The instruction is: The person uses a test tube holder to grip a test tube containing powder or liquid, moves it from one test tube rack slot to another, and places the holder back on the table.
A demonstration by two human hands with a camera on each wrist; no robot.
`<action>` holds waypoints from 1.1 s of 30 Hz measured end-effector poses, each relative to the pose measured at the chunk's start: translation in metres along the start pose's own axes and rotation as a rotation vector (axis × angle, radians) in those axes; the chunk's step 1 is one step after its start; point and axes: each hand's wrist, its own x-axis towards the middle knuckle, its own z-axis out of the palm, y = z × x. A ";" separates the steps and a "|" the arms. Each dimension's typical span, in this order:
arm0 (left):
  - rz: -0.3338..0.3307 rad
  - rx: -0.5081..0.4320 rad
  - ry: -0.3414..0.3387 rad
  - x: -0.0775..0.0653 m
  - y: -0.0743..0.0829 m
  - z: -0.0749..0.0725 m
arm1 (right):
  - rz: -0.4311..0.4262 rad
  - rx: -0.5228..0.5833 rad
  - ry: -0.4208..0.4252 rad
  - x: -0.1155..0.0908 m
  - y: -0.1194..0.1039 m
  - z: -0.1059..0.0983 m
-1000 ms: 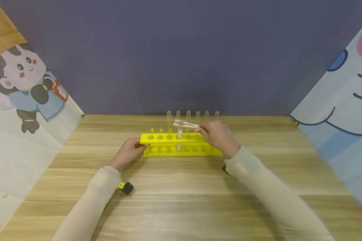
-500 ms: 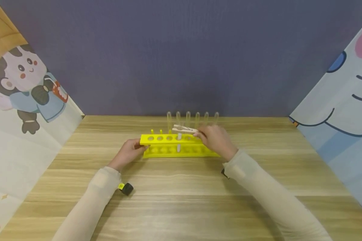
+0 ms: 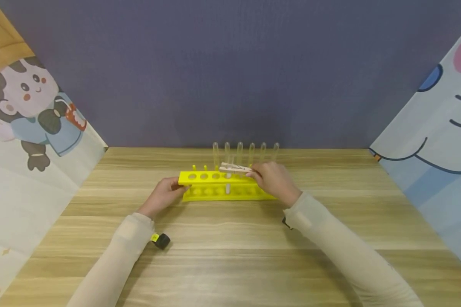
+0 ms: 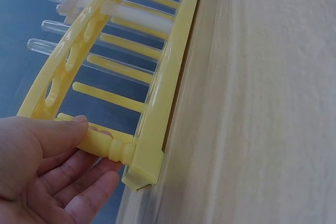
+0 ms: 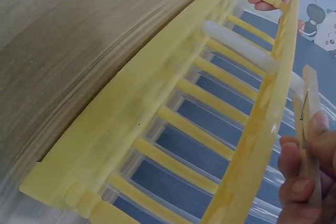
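A yellow test tube rack [image 3: 199,181] stands on the table. My left hand [image 3: 164,194] grips the post at its left end, thumb and fingers around the post [image 4: 97,142]. From the right, my right hand [image 3: 276,181] pinches a wooden test tube clamp [image 3: 236,169] just above the top bar. One test tube with white contents [image 4: 139,17] stands upright in a middle hole. The clamp's tip lies across that tube's upper part; whether it squeezes the glass I cannot tell. Several clear test tubes [image 3: 215,154] sit bottom-up along the rack's rear.
Wood-grain tabletop [image 3: 230,256] spreads in front of the rack and to both sides. A dark upright panel [image 3: 230,76] rises close behind. Cartoon-printed panels [image 3: 42,111] flank the table. A black wrist camera [image 3: 162,241] sits at the left cuff.
My right hand and the clamp have come down, closer to the top bar. The tube with white contents looks unmoved in its hole. My left hand stays on the post.
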 end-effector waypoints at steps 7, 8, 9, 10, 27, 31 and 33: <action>0.002 -0.001 -0.002 0.001 0.000 0.001 | -0.001 -0.010 -0.009 0.001 0.001 0.003; 0.002 0.000 -0.003 0.002 0.000 0.001 | 0.004 -0.012 -0.014 0.001 0.001 0.003; 0.002 0.002 -0.003 0.002 0.000 0.000 | 0.008 -0.014 -0.019 0.001 0.001 0.003; 0.001 0.003 -0.004 0.002 -0.001 0.000 | 0.012 -0.013 -0.024 0.001 0.001 0.004; -0.014 -0.008 -0.007 0.001 -0.001 0.000 | 0.003 0.017 -0.050 0.003 0.001 0.006; -0.009 -0.002 -0.005 0.002 -0.002 0.000 | 0.005 0.020 -0.050 0.003 0.001 0.006; -0.007 0.000 -0.004 0.003 -0.003 0.000 | 0.002 0.019 -0.047 0.002 0.001 0.006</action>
